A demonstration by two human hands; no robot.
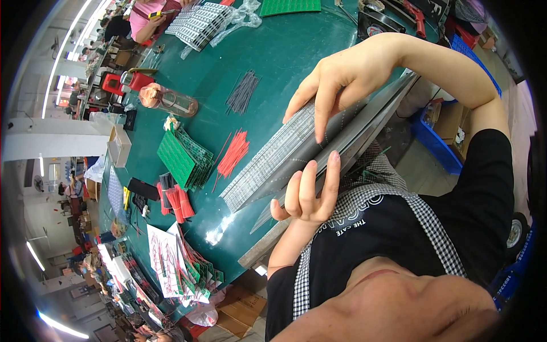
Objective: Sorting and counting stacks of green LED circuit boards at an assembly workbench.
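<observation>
A stack of thin dark grey panels [273, 174], with fine pale rows along its far side, stands tilted at the table's near edge. Its sheets lie fanned apart on the near side. From above, my right hand [345, 82] is closed over the upper end, its index finger reaching down onto a panel face. My left hand [310, 196] grips the near sheets with bent fingers; its thumb is hidden. Beyond the stack lie red cut wires [233, 153] and dark grey wires [242, 94] in loose bundles.
Green circuit boards [182, 157] stand piled to the left, near bundled red wires [179, 204] and wired boards [176, 262]. A pink-tinted bottle [168, 100] lies beyond. White-patterned panels [199, 25] rest at the far edge, near another person's hand [149, 27]. A blue crate [436, 139] stands at right.
</observation>
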